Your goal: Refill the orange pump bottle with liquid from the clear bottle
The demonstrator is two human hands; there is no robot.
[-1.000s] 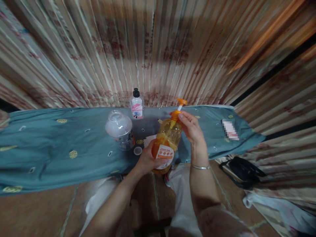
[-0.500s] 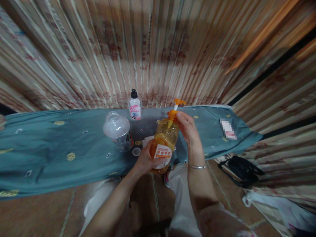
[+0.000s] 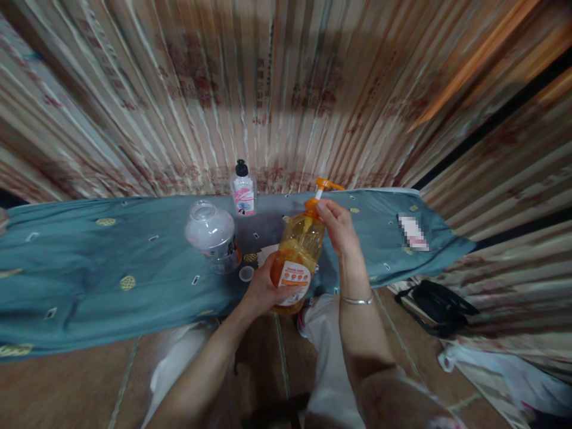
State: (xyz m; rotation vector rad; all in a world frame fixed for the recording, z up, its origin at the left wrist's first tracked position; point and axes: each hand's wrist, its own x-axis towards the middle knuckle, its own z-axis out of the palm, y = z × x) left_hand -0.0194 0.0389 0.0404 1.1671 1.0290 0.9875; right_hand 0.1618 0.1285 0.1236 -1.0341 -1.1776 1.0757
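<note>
- The left hand wraps around the lower part of an orange pump bottle, fingers closed on the labelled base, and holds it above the near edge of the surface.
- The bottle is tilted, its top leaning away from the person and to the right; orange liquid fills the lower part, and the upper part looks clearer.
- The right hand is closed on the bottle's orange collar, thumb and fingertips pinching it just below the pump head.
- The pump head stands raised on a white stem above the collar, its spout pointing right.
- A thin bracelet circles the right wrist.
- The surface is covered with a blue-grey cloth dotted with small yellow patterns.
- On the cloth, left of the held bottle, stands a clear plastic jar with an open mouth and a dark label low on its side.
- A small white cap lies on the cloth just beside the jar, between it and the left hand.
- Farther back, near the wall, a small clear bottle with a black cap and a pink label stands upright, well apart from the hands.
- A striped curtain hangs behind the surface.
- A black bag lies on the floor to the right, below the end of the surface.
</note>
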